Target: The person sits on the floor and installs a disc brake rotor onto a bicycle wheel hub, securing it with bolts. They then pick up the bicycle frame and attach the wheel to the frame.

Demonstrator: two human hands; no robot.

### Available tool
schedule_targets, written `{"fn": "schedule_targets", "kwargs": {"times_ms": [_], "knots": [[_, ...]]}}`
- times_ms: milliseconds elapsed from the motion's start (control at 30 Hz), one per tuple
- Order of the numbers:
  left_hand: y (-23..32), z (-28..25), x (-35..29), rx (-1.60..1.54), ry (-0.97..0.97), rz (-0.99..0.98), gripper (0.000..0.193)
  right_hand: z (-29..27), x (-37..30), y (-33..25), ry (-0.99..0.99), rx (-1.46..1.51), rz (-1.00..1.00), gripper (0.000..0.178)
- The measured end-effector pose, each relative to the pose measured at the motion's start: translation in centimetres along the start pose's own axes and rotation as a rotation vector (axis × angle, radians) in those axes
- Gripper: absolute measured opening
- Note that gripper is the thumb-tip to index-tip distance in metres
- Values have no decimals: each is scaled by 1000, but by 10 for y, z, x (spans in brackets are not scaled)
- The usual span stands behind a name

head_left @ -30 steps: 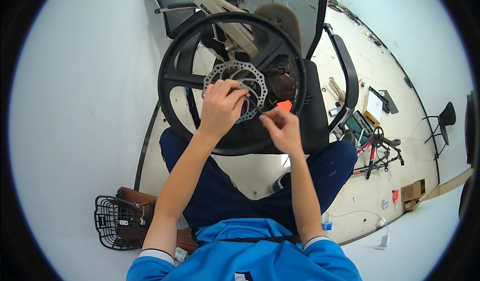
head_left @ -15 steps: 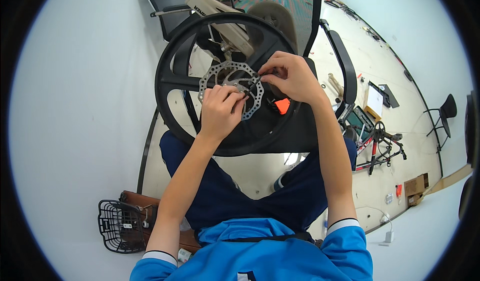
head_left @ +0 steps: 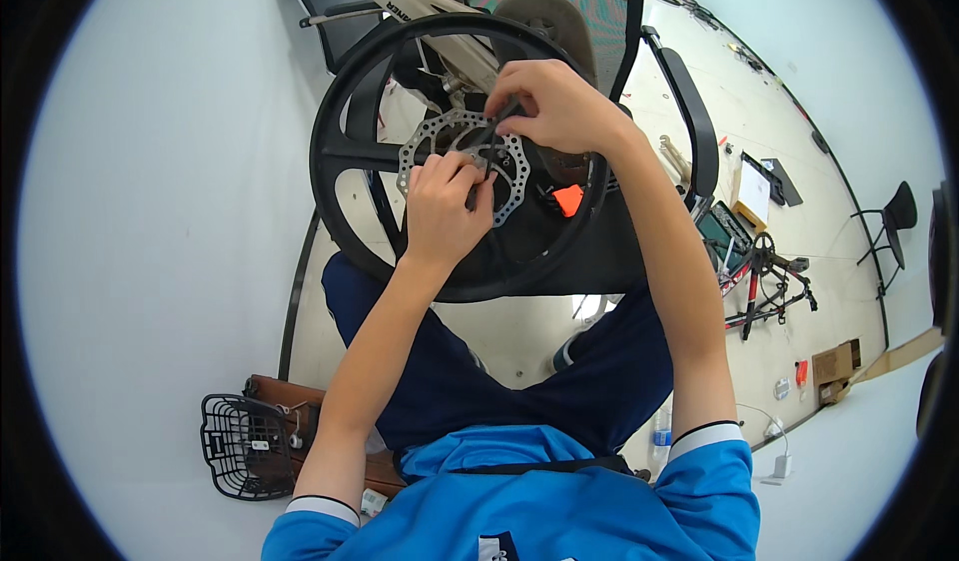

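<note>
A black spoked wheel point(head_left: 323, 191) lies flat across a black chair seat in front of me. A silver brake disc point(head_left: 455, 119) with a perforated ring sits on its hub. My right hand point(head_left: 554, 106) is above the disc's far right side, thumb and fingers pinching a thin dark hex key point(head_left: 490, 156) that points down toward the hub. My left hand point(head_left: 443, 206) rests over the near left of the disc, its fingers curled in close to the key's lower end. Whatever those fingertips grip is hidden.
An orange and black object point(head_left: 568, 199) lies right of the disc. Beyond the wheel is a beige bicycle frame point(head_left: 440, 11). The chair's armrest point(head_left: 689, 111) rises on the right. Tools and a red-black bike frame point(head_left: 754, 291) lie on the floor; a black basket point(head_left: 240, 446) stands lower left.
My right hand has moved up and slightly left, and the hex key now stands steeper. My left hand has shifted slightly away from me, staying by the hub.
</note>
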State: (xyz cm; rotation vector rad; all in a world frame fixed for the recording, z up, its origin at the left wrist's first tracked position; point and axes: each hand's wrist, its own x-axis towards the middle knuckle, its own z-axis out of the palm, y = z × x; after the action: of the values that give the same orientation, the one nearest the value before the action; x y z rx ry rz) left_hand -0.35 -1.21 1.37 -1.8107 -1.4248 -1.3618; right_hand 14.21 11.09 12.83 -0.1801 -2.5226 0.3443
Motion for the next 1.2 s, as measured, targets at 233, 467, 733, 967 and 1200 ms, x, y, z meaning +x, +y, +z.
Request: {"fn": "schedule_targets", "kwargs": {"times_ms": [233, 467, 733, 967, 1200], "knots": [[-6, -1, 2, 23, -6, 13, 12, 1, -42, -6, 149, -75, 202, 20], [-3, 4, -3, 6, -15, 6, 12, 136, -123, -52, 513, 372, 596, 19], [-6, -7, -2, -57, -15, 44, 17, 150, -108, -71, 455, 676, 648, 17], [-6, -7, 2, -92, 24, 31, 17, 124, -125, -49, 501, 417, 603, 14], [-4, -11, 2, -93, -25, 11, 12, 35, -91, -26, 401, 8, 380, 14]]}}
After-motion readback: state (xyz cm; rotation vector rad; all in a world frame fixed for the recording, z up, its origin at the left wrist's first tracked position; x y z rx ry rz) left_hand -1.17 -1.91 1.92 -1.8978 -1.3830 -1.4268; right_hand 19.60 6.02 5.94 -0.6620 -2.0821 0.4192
